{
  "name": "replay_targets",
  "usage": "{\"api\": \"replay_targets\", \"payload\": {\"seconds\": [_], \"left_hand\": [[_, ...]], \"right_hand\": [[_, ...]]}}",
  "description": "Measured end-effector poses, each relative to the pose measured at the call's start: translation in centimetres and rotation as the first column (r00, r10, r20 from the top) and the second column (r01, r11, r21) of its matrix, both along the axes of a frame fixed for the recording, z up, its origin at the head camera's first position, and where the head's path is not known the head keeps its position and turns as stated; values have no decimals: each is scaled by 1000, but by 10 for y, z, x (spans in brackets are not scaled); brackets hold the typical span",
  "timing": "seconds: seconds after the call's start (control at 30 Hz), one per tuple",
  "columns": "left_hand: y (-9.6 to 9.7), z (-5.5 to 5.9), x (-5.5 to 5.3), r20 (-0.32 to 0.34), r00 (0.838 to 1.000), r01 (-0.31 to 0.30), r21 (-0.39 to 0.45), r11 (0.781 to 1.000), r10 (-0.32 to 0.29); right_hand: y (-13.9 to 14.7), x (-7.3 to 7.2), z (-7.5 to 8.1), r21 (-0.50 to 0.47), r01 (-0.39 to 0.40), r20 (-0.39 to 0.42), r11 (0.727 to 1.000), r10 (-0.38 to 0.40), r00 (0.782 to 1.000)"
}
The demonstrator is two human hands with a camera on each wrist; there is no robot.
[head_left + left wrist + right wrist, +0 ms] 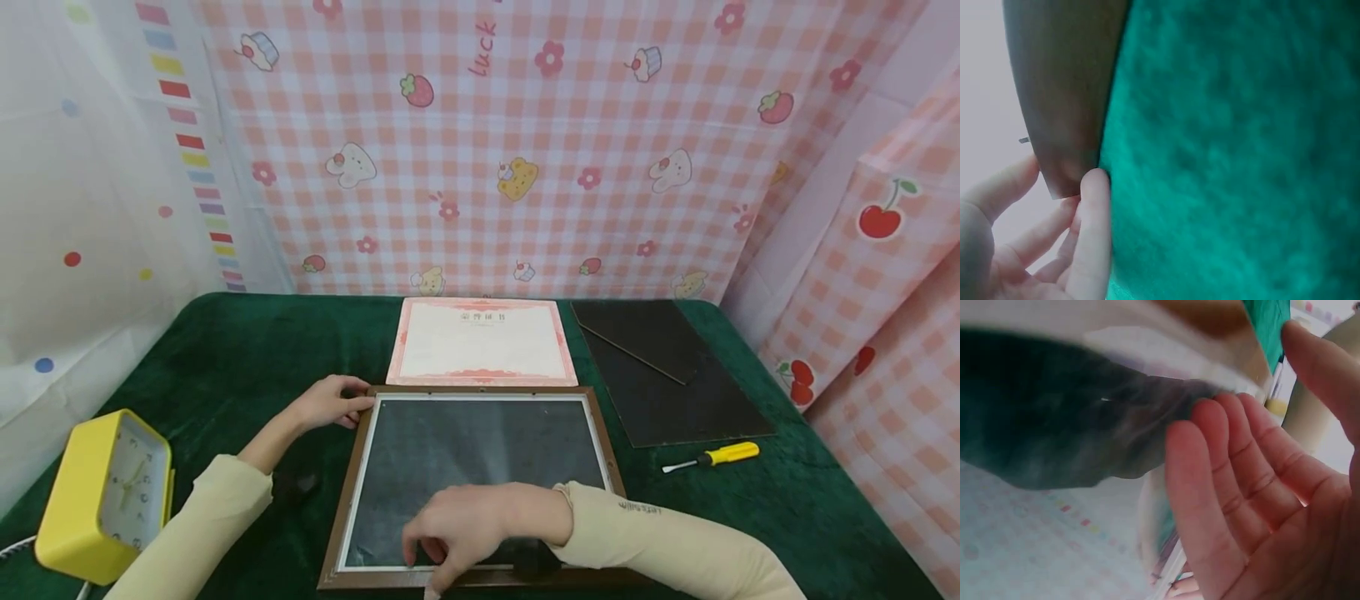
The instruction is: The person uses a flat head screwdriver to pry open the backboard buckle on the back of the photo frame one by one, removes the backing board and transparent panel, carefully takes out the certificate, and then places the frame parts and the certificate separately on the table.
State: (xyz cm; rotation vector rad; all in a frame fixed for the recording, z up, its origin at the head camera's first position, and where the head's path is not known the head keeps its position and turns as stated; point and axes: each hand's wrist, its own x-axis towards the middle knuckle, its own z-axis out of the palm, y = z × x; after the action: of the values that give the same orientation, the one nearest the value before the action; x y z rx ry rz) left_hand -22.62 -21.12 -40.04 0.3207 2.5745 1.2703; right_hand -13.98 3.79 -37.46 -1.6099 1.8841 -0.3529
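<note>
A brown picture frame with a white inner lip lies flat in front of me, and a clear, reflective pane fills it. At its far left corner my left hand holds the border between thumb and fingers. The left wrist view shows that corner close up, with fingertips on both sides of it. My right hand is over the front part of the frame, fingers pointing down. In the right wrist view, its fingertips are right at the pane's edge, fairly straight, with the thumb standing apart.
A pink-bordered certificate lies just behind the frame. To the right is a black backing board with a stand flap, and a yellow-handled screwdriver. A yellow alarm clock stands at the left on the green cloth.
</note>
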Motion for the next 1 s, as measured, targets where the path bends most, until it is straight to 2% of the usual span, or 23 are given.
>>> {"api": "replay_targets", "payload": {"seconds": [0.17, 0.3, 0.4, 0.57, 0.73, 0.87, 0.93, 1.0], "left_hand": [[-1, -3, 1, 69, 997, -35, 20, 999, 33], [-3, -5, 1, 100, 995, -36, 66, 997, 29], [-6, -6, 2, 128, 991, -45, 148, 988, 26], [-9, -4, 5, 180, 983, -91, 285, 954, 40], [-5, -2, 9, 197, 979, -112, 295, 949, 54], [-2, -4, 11, 211, 974, -139, 301, 943, 76], [-1, -7, 11, 231, 968, -173, 333, 927, 97], [0, -10, 10, 257, 959, -216, 378, 900, 122]], "right_hand": [[-8, 10, -1, 60, -4, -112, 998, 11, 994], [-10, 12, -2, 62, -33, -151, 998, 42, 988], [-9, 12, -2, 58, -65, -148, 996, 73, 986], [-5, 13, 1, 36, -82, -152, 996, 86, 985], [-1, 13, 6, 18, -51, -166, 999, 53, 985], [-1, 13, 7, -2, -58, -146, 998, 57, 988], [0, 13, 7, -12, -66, -120, 998, 64, 991], [0, 12, 7, -23, -71, -97, 997, 68, 993]]}}
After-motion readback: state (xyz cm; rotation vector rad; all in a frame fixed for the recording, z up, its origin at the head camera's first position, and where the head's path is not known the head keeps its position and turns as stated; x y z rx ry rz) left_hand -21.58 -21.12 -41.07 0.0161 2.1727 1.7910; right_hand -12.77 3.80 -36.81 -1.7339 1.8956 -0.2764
